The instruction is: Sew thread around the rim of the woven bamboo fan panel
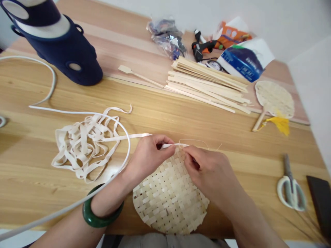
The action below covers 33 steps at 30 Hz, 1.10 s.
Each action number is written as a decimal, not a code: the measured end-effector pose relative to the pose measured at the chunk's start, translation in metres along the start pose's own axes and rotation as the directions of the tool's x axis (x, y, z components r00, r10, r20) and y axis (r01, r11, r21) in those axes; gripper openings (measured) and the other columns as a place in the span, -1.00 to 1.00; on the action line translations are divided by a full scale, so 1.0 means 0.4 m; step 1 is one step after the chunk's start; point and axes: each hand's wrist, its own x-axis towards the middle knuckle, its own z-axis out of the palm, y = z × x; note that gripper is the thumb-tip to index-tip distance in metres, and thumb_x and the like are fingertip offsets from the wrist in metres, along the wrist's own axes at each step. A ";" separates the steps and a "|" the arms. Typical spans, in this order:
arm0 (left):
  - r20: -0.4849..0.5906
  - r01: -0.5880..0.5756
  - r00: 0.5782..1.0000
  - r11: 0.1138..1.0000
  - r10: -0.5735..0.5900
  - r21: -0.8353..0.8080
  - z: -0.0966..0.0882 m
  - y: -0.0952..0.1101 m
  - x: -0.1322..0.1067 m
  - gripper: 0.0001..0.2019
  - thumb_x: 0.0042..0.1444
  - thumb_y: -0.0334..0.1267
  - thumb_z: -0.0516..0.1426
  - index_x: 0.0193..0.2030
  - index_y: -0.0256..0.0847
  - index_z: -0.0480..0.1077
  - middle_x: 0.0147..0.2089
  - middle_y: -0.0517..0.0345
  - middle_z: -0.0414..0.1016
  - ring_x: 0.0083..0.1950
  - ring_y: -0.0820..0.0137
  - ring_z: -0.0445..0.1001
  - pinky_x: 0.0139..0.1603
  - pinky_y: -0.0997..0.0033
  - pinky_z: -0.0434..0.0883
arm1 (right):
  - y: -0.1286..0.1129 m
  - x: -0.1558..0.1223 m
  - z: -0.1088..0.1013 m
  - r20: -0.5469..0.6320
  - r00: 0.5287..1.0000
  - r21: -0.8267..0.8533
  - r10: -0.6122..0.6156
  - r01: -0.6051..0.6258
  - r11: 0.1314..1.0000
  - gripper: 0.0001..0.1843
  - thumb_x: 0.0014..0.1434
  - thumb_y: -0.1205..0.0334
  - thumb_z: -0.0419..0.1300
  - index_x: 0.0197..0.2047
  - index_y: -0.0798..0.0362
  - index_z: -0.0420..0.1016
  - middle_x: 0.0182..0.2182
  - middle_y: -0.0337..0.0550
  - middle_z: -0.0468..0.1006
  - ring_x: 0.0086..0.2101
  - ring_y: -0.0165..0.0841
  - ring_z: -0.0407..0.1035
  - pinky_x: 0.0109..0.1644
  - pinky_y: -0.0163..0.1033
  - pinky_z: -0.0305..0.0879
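Woven disc: a round mat of pale flat strips, lower centre of the frame, lying on the near edge of the table with its far rim lifted into both hands.
White ribbon: a flat tape running in from the left to that far rim.
Left hand: fingers closed in a pinch on the white ribbon where it meets the rim; green bangle on the wrist.
Right hand: fingers pressed shut on the rim just beside the ribbon's end; a fine thread arcs above it.
Handling: the disc looks light and springy but liable to fray or split at its cut edge, so it is best held at the rim with pads flat; the ribbon is limp and probably slippery.
Left of centre: loose ribbon heap.
Upper centre: bamboo strips, glue gun.
Right: finished fan, scissors.
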 end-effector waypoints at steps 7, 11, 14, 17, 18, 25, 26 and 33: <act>-0.017 -0.014 1.000 1.000 0.014 0.016 -0.004 -0.008 0.006 -0.87 0.00 -0.27 0.17 -0.46 -0.22 0.53 -0.54 0.24 0.48 -0.53 0.50 0.30 -0.55 0.55 0.15 | -0.029 0.032 0.008 0.020 1.000 -0.130 0.000 0.002 0.991 -0.77 0.10 0.39 0.00 -0.53 0.09 0.38 -0.73 -0.25 0.35 -0.72 -0.42 0.13 -0.59 -0.28 -0.17; -0.012 -0.005 1.000 1.000 0.005 0.023 -0.001 -0.012 0.007 -0.87 0.00 -0.26 0.18 -0.45 -0.22 0.54 -0.52 0.23 0.51 -0.51 0.49 0.32 -0.53 0.54 0.18 | -0.026 0.036 0.016 0.090 0.993 -0.079 0.071 -0.064 0.995 -0.77 0.13 0.38 -0.02 -0.51 0.08 0.35 -0.71 -0.24 0.36 -0.69 -0.41 0.16 -0.55 -0.28 -0.13; -0.006 -0.011 1.000 1.000 0.011 0.000 0.003 -0.010 0.005 -0.87 0.00 -0.25 0.19 -0.46 -0.24 0.53 -0.51 0.21 0.51 -0.50 0.48 0.33 -0.52 0.53 0.18 | -0.018 0.033 0.024 0.148 0.974 0.015 0.171 -0.175 0.985 -0.76 0.18 0.32 -0.03 -0.46 0.08 0.37 -0.66 -0.23 0.42 -0.64 -0.40 0.22 -0.50 -0.29 -0.06; 0.001 -0.002 1.000 1.000 0.002 -0.020 0.002 -0.004 0.002 -0.87 0.00 -0.25 0.20 -0.45 -0.24 0.53 -0.52 0.22 0.50 -0.51 0.50 0.31 -0.54 0.54 0.16 | -0.014 0.022 0.026 0.125 0.961 0.044 0.248 -0.255 0.966 -0.75 0.23 0.22 -0.02 -0.38 0.05 0.42 -0.62 -0.24 0.47 -0.61 -0.37 0.27 -0.48 -0.28 -0.02; 0.002 -0.001 1.000 1.000 0.001 -0.022 0.001 -0.001 0.001 -0.87 -0.01 -0.25 0.20 -0.45 -0.24 0.54 -0.52 0.22 0.49 -0.51 0.50 0.30 -0.54 0.54 0.16 | -0.014 0.018 0.024 0.116 0.958 0.034 0.263 -0.268 0.963 -0.75 0.24 0.18 -0.01 -0.38 0.04 0.42 -0.61 -0.24 0.48 -0.60 -0.36 0.29 -0.48 -0.28 -0.03; 0.002 -0.022 1.000 0.999 0.022 -0.029 0.001 0.002 -0.005 -0.86 0.01 -0.24 0.19 -0.43 -0.24 0.54 -0.51 0.21 0.50 -0.51 0.49 0.32 -0.53 0.54 0.18 | -0.019 -0.005 0.009 -0.029 0.983 -0.056 0.181 -0.182 0.982 -0.75 0.22 0.19 0.06 -0.49 0.02 0.34 -0.66 -0.32 0.42 -0.66 -0.42 0.22 -0.53 -0.30 -0.09; 0.010 -0.034 0.999 0.999 0.034 -0.030 0.002 0.000 -0.006 -0.86 0.02 -0.24 0.19 -0.43 -0.24 0.54 -0.49 0.20 0.52 -0.49 0.48 0.35 -0.52 0.53 0.20 | -0.021 -0.004 0.014 -0.052 0.987 -0.092 0.150 -0.155 0.984 -0.74 0.22 0.21 0.05 -0.50 0.02 0.32 -0.66 -0.31 0.41 -0.66 -0.42 0.21 -0.53 -0.30 -0.11; 0.033 -0.060 0.998 0.997 0.061 -0.038 0.000 0.000 -0.003 -0.87 0.03 -0.26 0.19 -0.42 -0.23 0.55 -0.43 0.18 0.57 -0.43 0.44 0.42 -0.45 0.52 0.26 | -0.006 0.030 0.015 0.094 0.982 -0.097 0.166 -0.157 0.983 -0.79 0.22 0.18 0.06 -0.42 0.03 0.40 -0.62 -0.29 0.48 -0.63 -0.39 0.30 -0.55 -0.31 -0.12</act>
